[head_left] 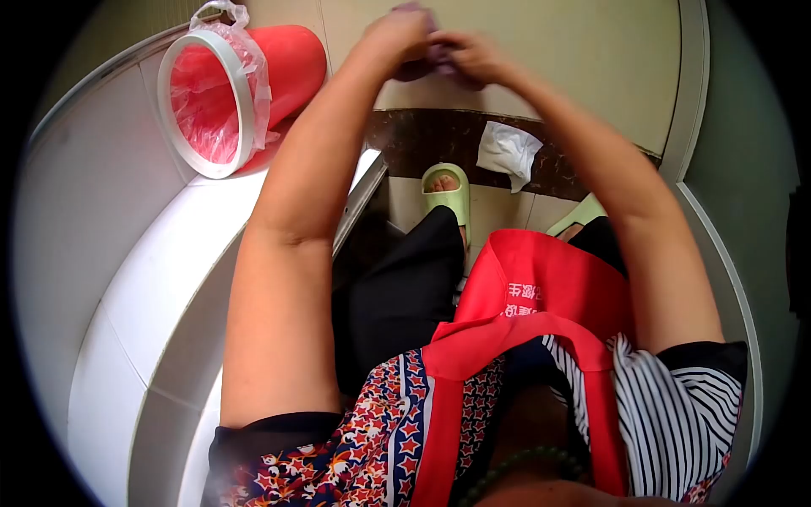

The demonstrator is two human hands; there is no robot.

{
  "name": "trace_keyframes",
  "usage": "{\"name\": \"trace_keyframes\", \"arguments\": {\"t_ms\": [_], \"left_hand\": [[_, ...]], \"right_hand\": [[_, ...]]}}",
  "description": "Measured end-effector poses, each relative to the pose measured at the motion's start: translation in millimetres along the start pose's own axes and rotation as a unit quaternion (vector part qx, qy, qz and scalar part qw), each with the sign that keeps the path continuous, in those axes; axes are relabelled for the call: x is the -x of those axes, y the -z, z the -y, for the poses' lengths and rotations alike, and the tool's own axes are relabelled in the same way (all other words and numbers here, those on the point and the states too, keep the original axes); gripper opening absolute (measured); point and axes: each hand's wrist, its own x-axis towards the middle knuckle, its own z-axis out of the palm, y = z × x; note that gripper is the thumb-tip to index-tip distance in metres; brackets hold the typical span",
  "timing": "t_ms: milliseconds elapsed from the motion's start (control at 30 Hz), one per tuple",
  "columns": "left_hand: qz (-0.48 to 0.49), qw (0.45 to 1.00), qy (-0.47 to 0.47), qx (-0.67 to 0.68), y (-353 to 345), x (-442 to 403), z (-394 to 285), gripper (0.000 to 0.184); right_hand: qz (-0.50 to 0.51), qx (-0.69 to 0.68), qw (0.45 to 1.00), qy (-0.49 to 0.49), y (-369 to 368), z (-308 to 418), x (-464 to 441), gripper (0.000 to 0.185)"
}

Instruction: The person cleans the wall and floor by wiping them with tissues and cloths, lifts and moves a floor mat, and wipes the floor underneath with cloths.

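Both my hands are up at the top of the view, close together on a dark purple cloth [441, 56]. My left hand [394, 39] is closed round one part of it, with some cloth showing above the knuckles. Right beside it, my right hand [475, 57] has its fingers bent onto the cloth, slightly blurred. The cloth looks bunched, and much of it is hidden by the fingers. Behind the hands is a pale beige panel [557, 51].
A red bin [291, 68] with a white rim and clear plastic liner is at upper left, beside a white tiled ledge [127, 313]. Crumpled white tissue or cloth [507, 152] lies on the dark brown strip [405, 135] near my green slippers [452, 198]. A grey frame [693, 101] runs along the right.
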Motion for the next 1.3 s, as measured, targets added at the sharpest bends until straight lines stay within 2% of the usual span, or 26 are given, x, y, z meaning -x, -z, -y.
{"name": "trace_keyframes", "arguments": {"t_ms": [33,67,100,133,167,200,233,267,300,367,467,633,833,1033,1100,1167,1233,1300], "left_hand": [[0.069,0.997,0.001,0.029,24.9,-1.5,-34.6,0.037],[0.137,0.989,0.006,0.057,50.0,-2.8,-69.4,0.054],[-0.059,0.995,-0.073,0.045,11.6,-2.0,-83.6,0.021],[-0.069,0.991,-0.115,0.022,2.2,-12.0,-111.2,0.025],[-0.054,0.990,-0.122,0.045,-5.3,-12.7,-133.7,0.038],[-0.035,0.990,-0.118,0.071,-22.1,-17.0,-156.3,0.042],[-0.063,0.987,-0.119,0.085,-37.8,-16.0,-175.4,0.038],[-0.108,0.982,-0.126,0.090,-78.2,-30.6,-187.1,0.030],[-0.074,0.985,-0.146,0.053,-98.8,-28.8,-187.2,0.028],[-0.007,0.983,-0.184,-0.021,-119.0,-28.2,-190.1,0.024],[0.020,0.990,-0.141,0.024,-120.8,-20.9,-167.9,0.022],[0.011,0.991,-0.129,-0.025,-113.9,-6.6,-99.1,0.016],[0.003,0.989,-0.103,-0.109,-110.1,7.1,-16.5,0.015],[0.047,0.982,-0.066,-0.171,-94.0,30.8,31.6,0.014],[0.081,0.972,-0.047,-0.215,-97.1,36.2,52.8,0.015],[0.097,0.965,-0.022,-0.242,-113.8,34.7,87.9,0.015],[0.108,0.963,0.009,-0.247,-104.3,32.4,90.0,0.019],[0.111,0.965,0.023,-0.235,-107.3,35.9,93.2,0.020]], "right_hand": [[-0.026,0.087,0.994,0.058,30.9,-11.6,12.1,0.033],[-0.009,0.128,0.990,0.066,67.4,-20.5,27.8,0.035],[-0.017,0.103,0.994,0.027,94.0,-14.6,55.0,0.033],[-0.003,0.087,0.996,-0.036,120.9,-16.3,76.9,0.034],[0.000,0.122,0.992,-0.032,142.3,-29.9,95.6,0.033],[-0.032,0.195,0.974,0.115,158.6,-56.8,110.9,0.035],[-0.049,0.156,0.985,0.045,167.6,-81.1,126.9,0.040],[-0.101,0.295,0.948,0.061,164.7,-100.6,143.8,0.045],[-0.151,0.429,0.887,0.077,156.1,-116.6,160.4,0.050],[-0.154,0.533,0.832,0.026,127.0,-125.6,179.3,0.057],[-0.190,0.493,0.846,0.076,100.3,-133.5,160.8,0.055],[-0.181,0.469,0.861,0.074,38.5,-104.6,110.2,0.045],[-0.149,0.488,0.858,0.057,-30.7,-76.9,53.5,0.047],[-0.153,0.472,0.861,0.113,-84.2,-62.5,11.7,0.045],[-0.120,0.436,0.881,0.138,-97.0,-59.5,5.0,0.047],[-0.074,0.325,0.919,0.210,-111.5,-55.0,4.9,0.051],[-0.053,0.341,0.897,0.277,-122.3,-56.7,6.7,0.048],[-0.020,0.376,0.891,0.252,-130.8,-63.1,8.9,0.041]]}}
